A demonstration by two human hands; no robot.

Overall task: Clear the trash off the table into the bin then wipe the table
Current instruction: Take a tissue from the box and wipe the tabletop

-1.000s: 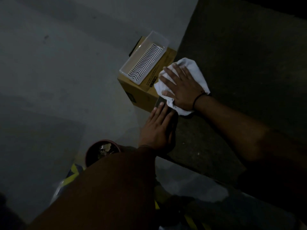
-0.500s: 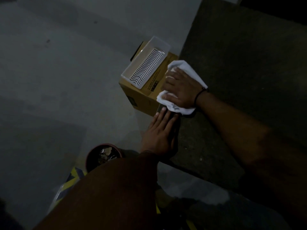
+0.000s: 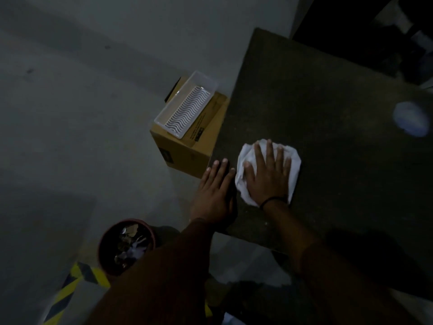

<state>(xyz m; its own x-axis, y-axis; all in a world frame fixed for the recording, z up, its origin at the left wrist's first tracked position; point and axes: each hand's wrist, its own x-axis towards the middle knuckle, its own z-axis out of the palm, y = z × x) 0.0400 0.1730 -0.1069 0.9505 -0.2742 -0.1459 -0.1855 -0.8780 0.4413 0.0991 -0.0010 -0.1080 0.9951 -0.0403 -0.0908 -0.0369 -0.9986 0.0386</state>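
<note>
**Flat palm on the cloth, other hand braced at the table edge**

Down and to the left of the left hand [image 3: 214,195], on the floor, stands a round bin [image 3: 126,246] with crumpled scraps inside; yellow-and-black floor tape [image 3: 77,280] runs just below it. Up and left of that hand's fingertips sits a cardboard box [image 3: 189,141], with a clear plastic tray [image 3: 186,105] lying on its top; the box stands right against the table's left edge.

The left hand lies flat and released, fingers straight and close together, palm down on the near left edge of the dark table [image 3: 328,102], grasping nothing. Just to its right, almost touching it, is the white cloth [image 3: 243,181], bunched on the tabletop. The right hand [image 3: 268,177] presses down on the cloth with fingers spread and extended, palm flat rather than clenched; a dark band circles its wrist. Well off to the right of this hand, near the table's far right side, lies a pale blurred object [image 3: 411,118] that cannot be identified.
</note>
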